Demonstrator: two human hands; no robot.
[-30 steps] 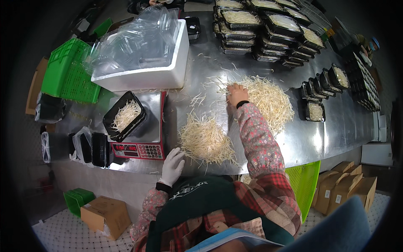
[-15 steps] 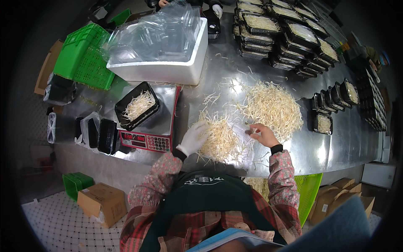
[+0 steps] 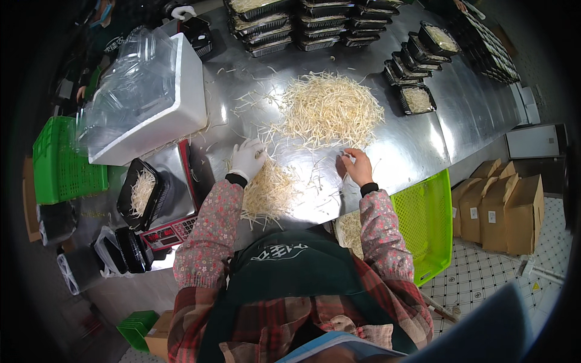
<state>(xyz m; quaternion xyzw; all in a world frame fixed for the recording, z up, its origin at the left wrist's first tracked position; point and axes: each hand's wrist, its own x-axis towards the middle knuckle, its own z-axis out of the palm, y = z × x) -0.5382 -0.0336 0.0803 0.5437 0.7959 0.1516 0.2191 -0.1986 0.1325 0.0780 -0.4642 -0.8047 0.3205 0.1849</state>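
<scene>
Through the head camera I look down on a metal table with two heaps of pale sprouts. The small heap lies close to the near edge; the large heap lies farther in, toward the far edge, with loose strands scattered around both.

My wearer's left hand (the gloved one, in white) lies on the upper left side of the small heap; I cannot tell whether it clasps any strands. The bare right hand is below the large heap, fingers bent, thumb near the forefinger; whether anything is pinched there, I cannot tell.

Toward the near left corner, a black tray partly filled with sprouts sits on a red-edged scale. Behind it, a white foam box holds clear covers. Stacks of filled trays stand along the far edge, and a row of smaller ones stands toward the right end. A lime basket sits below the near edge, to the right.
</scene>
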